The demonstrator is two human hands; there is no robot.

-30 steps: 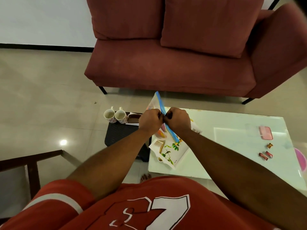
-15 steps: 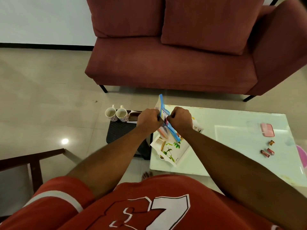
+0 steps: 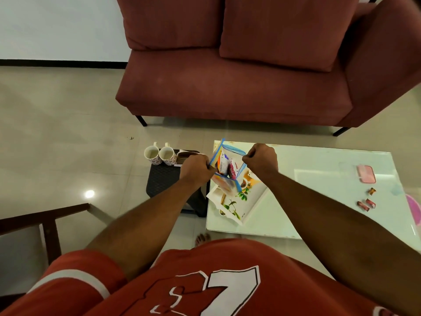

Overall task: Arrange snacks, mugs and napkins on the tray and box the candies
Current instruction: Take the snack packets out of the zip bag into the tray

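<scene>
Head view: both hands (image 3: pixel 197 169) (image 3: pixel 262 159) pinch zip bag (image 3: pixel 225 169) open between them.

Dim, warm indoor light. Lamp glare spot on floor tiles (image 3: pixel 89 193) at left. Wide-angle bending at frame edges. My hands slightly soft.

Between my left hand (image 3: pixel 196 171) and right hand (image 3: pixel 262 159) I see a clear bag (image 3: pixel 226 169) with a blue rim, orange, white and maroon packets inside. Below the grip, a white tray (image 3: pixel 237 201) printed with green leaves. Left of my left hand, two white mugs (image 3: pixel 160 155) with small red flowers. Far right of my grip: a pink box (image 3: pixel 365 174) and red and orange candies (image 3: pixel 366 200).
</scene>
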